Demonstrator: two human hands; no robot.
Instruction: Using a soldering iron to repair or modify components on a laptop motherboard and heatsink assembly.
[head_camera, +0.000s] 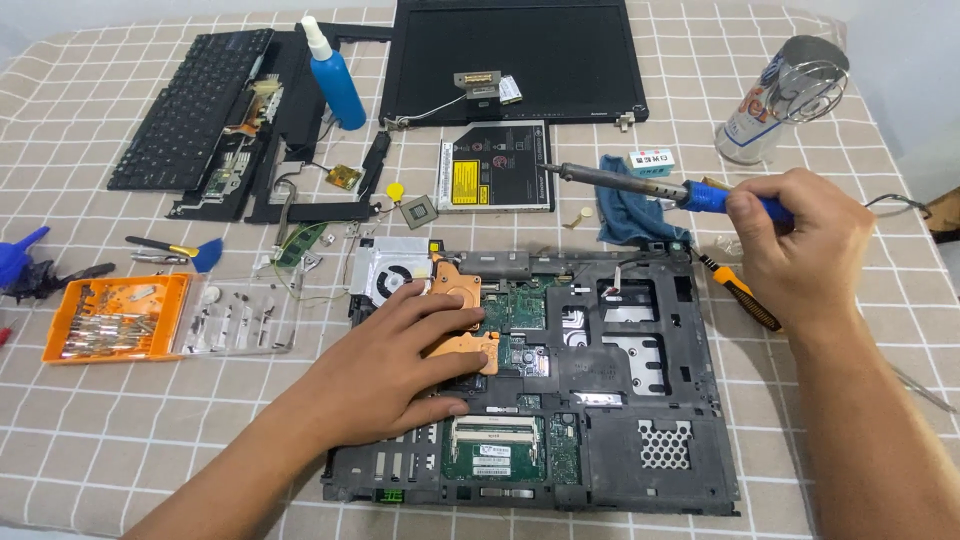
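An opened black laptop base (620, 400) lies in front of me, its green circuit board and copper heatsink (455, 282) exposed beside a silver fan (385, 272). My left hand (395, 365) rests flat on the board, fingers spread over the copper heatsink. My right hand (805, 245) grips the blue handle of a soldering iron (640, 186), holding it level above the table with its tip pointing left over a silver optical drive (495, 172).
At the back lie a detached keyboard (190, 105), a black bezel frame (300, 150), a blue bottle (335, 80) and the screen lid (510, 60). An orange screwdriver-bit case (115, 318) sits left. A blue cloth (630, 215), an orange-handled screwdriver (740, 292) and a clear cylindrical container (780, 95) are right.
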